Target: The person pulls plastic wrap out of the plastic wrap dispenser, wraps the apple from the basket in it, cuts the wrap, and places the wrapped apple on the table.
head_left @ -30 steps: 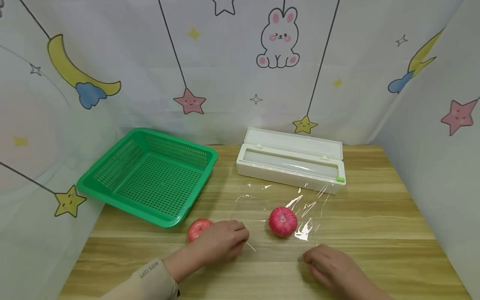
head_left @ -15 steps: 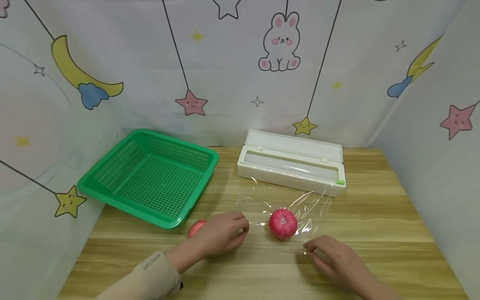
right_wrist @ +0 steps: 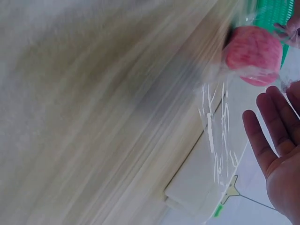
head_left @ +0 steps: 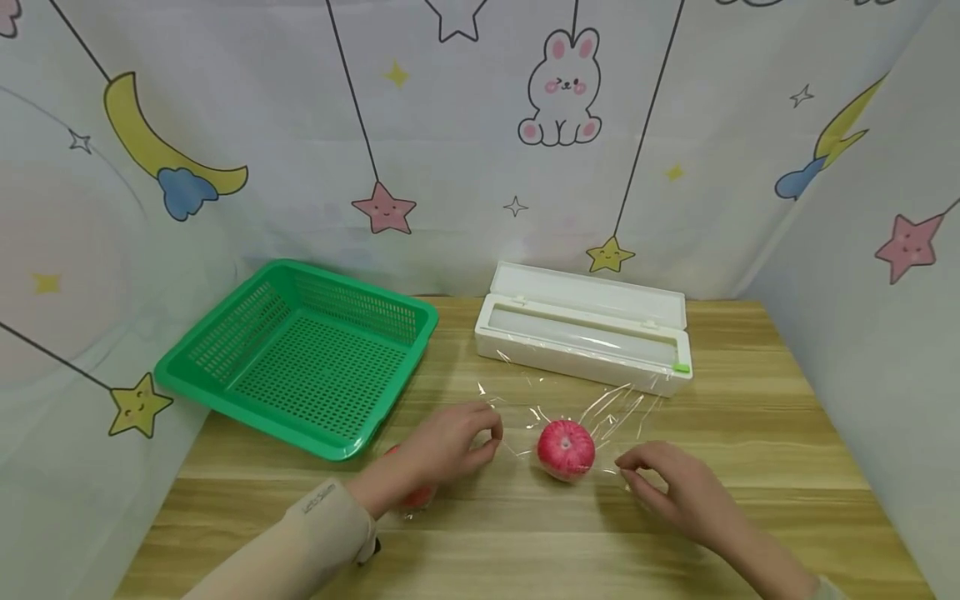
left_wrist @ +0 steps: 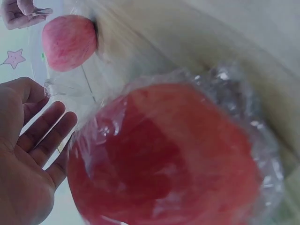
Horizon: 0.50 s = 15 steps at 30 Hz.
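A bare red apple [head_left: 566, 450] rests at the middle of the table, with clear cling film [head_left: 611, 412] spread around it from the dispenser box. My left hand [head_left: 450, 446], to the left of this apple, pinches one corner of the film between thumb and forefinger; its other fingers are spread in the left wrist view. On the right, my right hand [head_left: 678, 487] pinches the opposite film corner, its remaining fingers extended in the right wrist view. Beneath my left forearm lies a second apple [left_wrist: 164, 154], wrapped in crinkled film and partly hidden in the head view.
A white cling film box [head_left: 577, 354] stands at the back with its lid raised and a green slider [head_left: 681, 367] at its right end. The green plastic basket [head_left: 315, 379] sits at the back left. Patterned cloth [head_left: 465, 150] encloses the table's [head_left: 765, 433] back and sides.
Both hands have moved away from the table's front edge, drawing the film's near edge up toward the bare apple. More of the wrapped apple's near side shows below my left forearm.
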Motion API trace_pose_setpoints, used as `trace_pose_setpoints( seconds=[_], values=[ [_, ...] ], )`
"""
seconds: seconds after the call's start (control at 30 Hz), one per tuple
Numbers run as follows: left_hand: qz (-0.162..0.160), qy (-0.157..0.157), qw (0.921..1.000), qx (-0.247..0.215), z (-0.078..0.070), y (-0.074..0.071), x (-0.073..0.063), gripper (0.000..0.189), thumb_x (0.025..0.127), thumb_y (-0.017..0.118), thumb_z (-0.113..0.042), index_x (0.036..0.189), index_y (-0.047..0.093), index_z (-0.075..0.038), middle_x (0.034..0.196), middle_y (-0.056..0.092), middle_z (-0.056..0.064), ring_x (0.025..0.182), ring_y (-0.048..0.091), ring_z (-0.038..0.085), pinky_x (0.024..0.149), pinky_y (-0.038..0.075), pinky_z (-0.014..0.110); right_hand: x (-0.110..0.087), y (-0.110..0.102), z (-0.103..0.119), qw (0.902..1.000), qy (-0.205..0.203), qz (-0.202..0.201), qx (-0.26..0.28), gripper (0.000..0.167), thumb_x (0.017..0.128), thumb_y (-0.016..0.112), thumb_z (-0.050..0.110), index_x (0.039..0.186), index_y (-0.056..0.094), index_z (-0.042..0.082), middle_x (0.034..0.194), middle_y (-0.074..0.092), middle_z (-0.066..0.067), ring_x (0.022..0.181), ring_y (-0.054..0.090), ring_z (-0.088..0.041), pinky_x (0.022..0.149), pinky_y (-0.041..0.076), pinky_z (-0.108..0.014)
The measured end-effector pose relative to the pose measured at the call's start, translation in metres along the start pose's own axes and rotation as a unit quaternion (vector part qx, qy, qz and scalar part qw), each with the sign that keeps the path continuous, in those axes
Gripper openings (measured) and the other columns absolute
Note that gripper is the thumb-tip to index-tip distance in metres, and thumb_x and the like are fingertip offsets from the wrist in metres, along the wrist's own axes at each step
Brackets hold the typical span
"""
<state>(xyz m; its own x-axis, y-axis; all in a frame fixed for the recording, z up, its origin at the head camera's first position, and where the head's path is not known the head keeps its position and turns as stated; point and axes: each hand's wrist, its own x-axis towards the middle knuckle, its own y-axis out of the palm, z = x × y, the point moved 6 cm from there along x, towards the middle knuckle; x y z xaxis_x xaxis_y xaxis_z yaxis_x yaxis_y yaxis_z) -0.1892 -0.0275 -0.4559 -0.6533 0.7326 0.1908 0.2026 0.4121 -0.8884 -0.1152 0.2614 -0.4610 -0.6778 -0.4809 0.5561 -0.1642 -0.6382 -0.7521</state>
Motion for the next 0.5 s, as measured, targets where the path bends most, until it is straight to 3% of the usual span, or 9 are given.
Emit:
trace_pose_setpoints(
  seconds=[0.07,0.2,0.5],
  values=[
    [-0.003,-0.003,1.0000,-0.009,0.003,0.000,0.004,0.008,0.094,0.073,-0.011,0.094,0.068,-0.016,0.093,0.070,-0.002,0.087,0.067,0.018,0.079,0.058,0.033,0.002,0.000,-0.005,0.9996,0.023,0.014,0.004,0.005,0.103,0.073,0.020,0.099,0.074,0.019,0.096,0.073,0.013,0.085,0.070,-0.006,0.079,0.055,-0.017],
    [-0.006,-0.009,0.9995,-0.030,0.009,0.001,0.013,0.006,0.093,0.071,-0.009,0.092,0.069,-0.015,0.095,0.070,-0.001,0.093,0.070,0.022,0.085,0.059,0.033,0.007,0.004,-0.015,0.9965,0.062,0.047,0.031,0.027,0.086,0.081,-0.004,0.094,0.071,0.019,0.087,0.068,0.018,0.079,0.064,0.003,0.069,0.054,-0.016],
    [0.018,-0.059,0.9945,-0.084,0.024,0.007,0.026,0.006,0.092,0.072,-0.010,0.090,0.070,-0.015,0.095,0.070,-0.003,0.097,0.070,0.024,0.090,0.058,0.038,0.013,0.013,-0.033,0.9879,0.099,0.077,0.091,0.021,0.091,0.077,-0.005,0.094,0.070,0.014,0.080,0.066,0.018,0.072,0.060,0.006,0.059,0.052,-0.017]
  ],
)
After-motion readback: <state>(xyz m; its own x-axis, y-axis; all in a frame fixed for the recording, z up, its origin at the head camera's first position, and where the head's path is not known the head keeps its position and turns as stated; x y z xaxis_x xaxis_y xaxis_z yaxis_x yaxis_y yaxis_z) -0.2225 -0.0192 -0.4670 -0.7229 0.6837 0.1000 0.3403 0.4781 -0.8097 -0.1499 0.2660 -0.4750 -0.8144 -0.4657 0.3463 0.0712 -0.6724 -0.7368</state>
